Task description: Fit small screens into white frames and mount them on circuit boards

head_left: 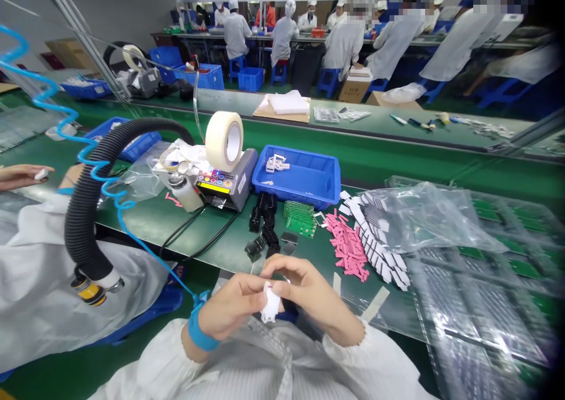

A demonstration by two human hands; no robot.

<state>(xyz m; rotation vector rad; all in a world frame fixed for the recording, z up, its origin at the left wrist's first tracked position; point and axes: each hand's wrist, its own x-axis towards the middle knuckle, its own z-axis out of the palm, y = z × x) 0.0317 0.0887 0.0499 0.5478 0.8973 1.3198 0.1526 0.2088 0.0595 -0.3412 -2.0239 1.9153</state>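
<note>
The left hand (pixel 233 303) pinches a small, flat white piece (pixel 270 303) between thumb and fingers, and the right hand (pixel 304 288) closes on its upper right side, thumb in front. The piece stands roughly upright above the near edge of the surface (pixel 198 241), with a tiny red mark near its top and little notched prongs along its bottom. Both wrists angle inward, so the fingertips meet; the right index finger arches over the top. A bright blue wristband (pixel 202 329) circles the left wrist, with a coiled blue cord (pixel 128 205) running off to the left.

Just beyond the hands lie linked black parts (pixel 269 232) and a row of thin green circuit boards (pixel 301 219). To their right are a heap of pink strips (pixel 348 244), a curved spread of white rectangular pieces (pixel 382 250), a crumpled clear plastic bag (pixel 424 215) and clear trays (pixel 477 306). Farther off sits a shallow blue plastic bin (pixel 304 176) with a few white parts (pixel 277 163) at its left end. Left of it, a wide cream tape roll (pixel 225 141) tops a grey dispenser (pixel 227 182), beside a white bottle (pixel 185 193). At far left, a co-worker's hand (pixel 22 176) holds a small white part (pixel 41 175).
</note>
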